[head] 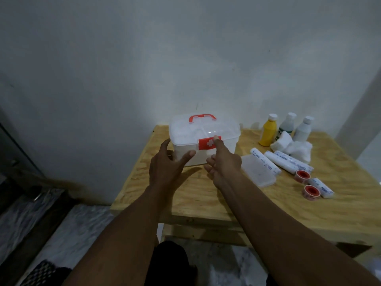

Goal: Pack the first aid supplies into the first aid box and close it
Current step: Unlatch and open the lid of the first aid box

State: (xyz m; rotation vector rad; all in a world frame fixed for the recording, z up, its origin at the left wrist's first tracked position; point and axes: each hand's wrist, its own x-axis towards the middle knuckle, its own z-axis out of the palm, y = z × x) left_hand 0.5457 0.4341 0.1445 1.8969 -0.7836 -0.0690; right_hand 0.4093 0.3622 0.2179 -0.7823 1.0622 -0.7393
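Observation:
The white first aid box [226,129] stands on the wooden table [206,195] with its lid down, a red handle on top and a red latch [207,143] with a white cross in front. My left hand [167,164] cups the box's front left corner, fingers spread against its wall. My right hand [223,159] has its thumb tip on the latch, the other fingers loose below. To the right lie bandage rolls [276,159], two red tape rolls [303,176], cotton wads [296,147], a yellow bottle [268,131] and two white bottles [303,129].
A clear flat plastic tray [257,171] lies on the table just right of my right hand. The wall [185,58] stands close behind the box. The table's front edge is near my knees; the floor [61,234] drops away at left.

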